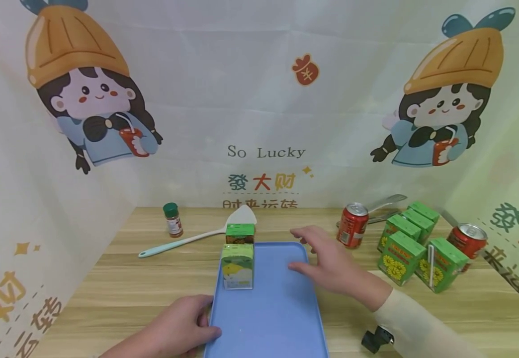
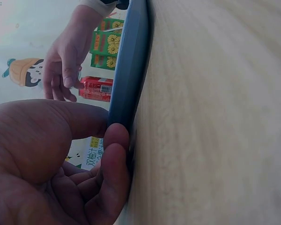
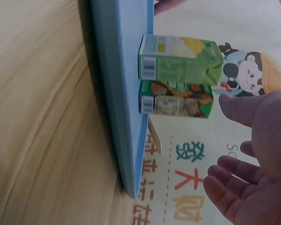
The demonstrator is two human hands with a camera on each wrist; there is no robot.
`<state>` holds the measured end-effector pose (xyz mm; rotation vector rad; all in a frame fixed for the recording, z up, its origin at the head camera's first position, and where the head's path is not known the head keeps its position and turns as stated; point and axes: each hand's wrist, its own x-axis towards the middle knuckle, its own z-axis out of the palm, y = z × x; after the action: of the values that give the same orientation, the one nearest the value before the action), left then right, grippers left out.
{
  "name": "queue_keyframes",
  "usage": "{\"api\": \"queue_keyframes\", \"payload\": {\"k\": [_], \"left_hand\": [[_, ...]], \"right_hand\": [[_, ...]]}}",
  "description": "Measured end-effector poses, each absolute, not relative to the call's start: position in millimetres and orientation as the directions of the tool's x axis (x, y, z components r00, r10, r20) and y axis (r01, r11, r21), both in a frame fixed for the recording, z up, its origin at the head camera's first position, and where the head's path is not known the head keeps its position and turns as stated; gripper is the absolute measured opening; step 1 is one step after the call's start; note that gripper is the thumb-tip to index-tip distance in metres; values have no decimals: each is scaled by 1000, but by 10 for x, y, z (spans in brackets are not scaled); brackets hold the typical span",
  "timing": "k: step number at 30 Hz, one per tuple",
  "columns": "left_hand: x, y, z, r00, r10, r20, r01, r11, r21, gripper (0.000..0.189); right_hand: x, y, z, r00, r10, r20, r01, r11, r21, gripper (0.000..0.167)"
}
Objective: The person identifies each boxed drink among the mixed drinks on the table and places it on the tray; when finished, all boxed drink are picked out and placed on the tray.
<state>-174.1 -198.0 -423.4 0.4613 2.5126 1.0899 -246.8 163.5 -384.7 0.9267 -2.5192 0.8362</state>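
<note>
A blue tray [image 1: 282, 303] lies on the table with two juice boxes along its left side. The nearer is a light green juice box [image 1: 238, 268] with a yellow fruit picture; behind it stands a darker green drink box [image 1: 240, 232]. My left hand [image 1: 181, 323] grips the tray's left rim, thumb above and curled fingers at its side, as the left wrist view shows. Over the tray's far right edge hovers my right hand [image 1: 326, 258], its fingers spread and holding nothing. In the right wrist view that hand [image 3: 257, 164] is apart from both boxes.
Right of the tray stand a red can [image 1: 352, 225], several green drink boxes [image 1: 401, 258] and another red can [image 1: 467, 238]. Metal utensils [image 1: 387, 202] lie behind them. At the back left are a spice jar [image 1: 172, 220] and a spatula [image 1: 188, 239]. A printed curtain [image 1: 259, 99] surrounds the table.
</note>
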Motion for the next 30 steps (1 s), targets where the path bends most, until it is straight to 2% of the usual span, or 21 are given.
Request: {"api": "queue_keyframes", "payload": {"k": [9, 17, 24, 30], "left_hand": [[-1746, -1966, -4233, -884, 423, -201, 144, 655, 742, 27], [-1749, -1965, -4230, -882, 422, -210, 138, 658, 741, 26], [-1750, -1962, -4225, -882, 415, -225, 122, 660, 741, 25], [-1739, -1962, -4226, -882, 427, -200, 150, 656, 740, 27]], "right_hand": [[-2443, 2060, -3818, -684, -438, 583, -681, 670, -296, 67], [-2335, 2370, -3759, -716, -386, 582, -605, 759, -240, 67], [-2295, 2617, -3752, -714, -364, 598, -563, 806, -181, 64], [-2274, 2874, -3793, -691, -356, 629, -527, 843, -102, 72]]}}
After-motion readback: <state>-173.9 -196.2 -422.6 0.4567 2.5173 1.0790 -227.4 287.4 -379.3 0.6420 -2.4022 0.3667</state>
